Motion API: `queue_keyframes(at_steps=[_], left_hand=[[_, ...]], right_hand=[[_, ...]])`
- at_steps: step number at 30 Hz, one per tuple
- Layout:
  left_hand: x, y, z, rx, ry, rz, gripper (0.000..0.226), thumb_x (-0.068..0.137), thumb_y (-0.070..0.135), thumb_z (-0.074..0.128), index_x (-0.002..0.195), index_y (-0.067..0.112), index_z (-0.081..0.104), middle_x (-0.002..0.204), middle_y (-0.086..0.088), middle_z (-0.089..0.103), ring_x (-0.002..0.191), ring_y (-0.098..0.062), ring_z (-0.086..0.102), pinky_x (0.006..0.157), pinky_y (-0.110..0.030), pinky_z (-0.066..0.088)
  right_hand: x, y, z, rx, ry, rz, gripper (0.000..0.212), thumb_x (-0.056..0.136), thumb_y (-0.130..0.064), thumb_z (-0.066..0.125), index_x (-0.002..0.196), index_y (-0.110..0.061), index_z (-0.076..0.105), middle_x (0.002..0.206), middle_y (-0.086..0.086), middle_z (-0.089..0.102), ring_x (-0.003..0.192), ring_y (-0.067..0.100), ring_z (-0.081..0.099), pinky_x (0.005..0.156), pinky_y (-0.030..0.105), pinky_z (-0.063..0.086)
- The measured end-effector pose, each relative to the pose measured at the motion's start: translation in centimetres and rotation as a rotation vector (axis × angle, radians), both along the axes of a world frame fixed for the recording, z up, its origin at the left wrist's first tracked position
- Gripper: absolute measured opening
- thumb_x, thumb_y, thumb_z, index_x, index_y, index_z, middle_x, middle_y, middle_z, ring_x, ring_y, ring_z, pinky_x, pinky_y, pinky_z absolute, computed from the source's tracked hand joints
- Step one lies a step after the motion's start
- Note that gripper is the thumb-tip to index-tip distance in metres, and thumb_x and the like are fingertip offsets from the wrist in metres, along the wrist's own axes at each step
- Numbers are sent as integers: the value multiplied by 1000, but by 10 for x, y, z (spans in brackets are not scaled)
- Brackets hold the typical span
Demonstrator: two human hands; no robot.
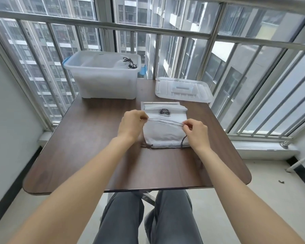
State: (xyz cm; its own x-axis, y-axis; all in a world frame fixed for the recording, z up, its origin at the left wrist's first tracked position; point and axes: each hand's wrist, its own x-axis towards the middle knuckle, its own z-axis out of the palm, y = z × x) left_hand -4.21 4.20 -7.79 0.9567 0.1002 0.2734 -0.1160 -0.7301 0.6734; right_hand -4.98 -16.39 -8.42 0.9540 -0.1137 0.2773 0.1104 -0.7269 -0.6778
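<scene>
Head view: left hand point(131, 125) and right hand point(196, 132) pinch one white bag point(163, 132); one bin point(104, 81), one lid point(183, 89).

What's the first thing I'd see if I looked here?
The left hand and right hand in the middle, pinching a fold of a white drawstring pouch on the brown table. Behind stand a clear plastic bin, far left, and a lid lying flat, far right.

- Bright, even daylight comes through the windows point(69, 43) from 10 to 2 o'clock.
- A dull sheen lies on the table point(95, 152); the bag point(163, 133) casts only a faint shadow.
- Wide-angle distortion bows the railing point(113, 26) and stretches the frame edges.
- Slightly soft throughout; panes at 3 o'clock wash out.
</scene>
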Motion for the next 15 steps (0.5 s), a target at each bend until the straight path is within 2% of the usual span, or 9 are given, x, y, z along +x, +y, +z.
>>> queue_keyframes(at_steps=[3, 5, 6, 9, 12, 15], left_hand=[[-4, 0, 16, -296, -9, -36, 10, 82, 5, 68, 90, 4, 74, 69, -8, 68, 60, -15, 64, 72, -25, 56], [-6, 3, 24, -484, 23, -46, 9, 81, 5, 71, 89, 5, 74, 64, -5, 66, 48, 1, 59, 58, -11, 50], [-5, 5, 26, -547, 38, -49, 8, 80, 5, 71, 88, 6, 73, 62, -3, 65, 45, 3, 57, 53, -7, 46], [-5, 9, 27, -696, 67, -77, 5, 82, 6, 70, 78, 9, 72, 56, 1, 67, 51, -2, 63, 56, -12, 48], [-6, 7, 25, -863, 84, -93, 10, 87, 6, 63, 78, 9, 65, 64, -5, 68, 55, -10, 68, 58, -16, 53], [-7, 5, 23, -942, 107, -48, 11, 93, 6, 54, 82, 6, 57, 74, -11, 64, 54, -11, 68, 56, -17, 55]], right_hand=[[-1, -2, 2, -39, -38, 5, 19, 91, -7, 52, 100, -4, 68, 101, 11, 66, 96, 24, 59, 75, 17, 34], [-1, -5, 0, -185, -42, 17, 20, 94, -15, 51, 103, -5, 66, 104, 10, 59, 98, 24, 55, 77, 24, 39], [-2, -6, 0, -271, -37, 13, 21, 95, -20, 51, 104, -7, 65, 103, 9, 57, 100, 23, 53, 75, 29, 43], [-5, -5, 0, -404, -35, 0, 22, 94, -27, 51, 98, -10, 64, 98, 6, 55, 95, 22, 52, 64, 32, 44], [-4, 3, 3, -298, -14, -29, 21, 94, -25, 51, 94, -8, 63, 96, 8, 56, 85, 27, 56, 67, 35, 46], [-1, 10, 5, -69, 11, -69, 15, 94, -18, 49, 86, -8, 58, 90, 12, 60, 81, 29, 60, 73, 38, 47]])
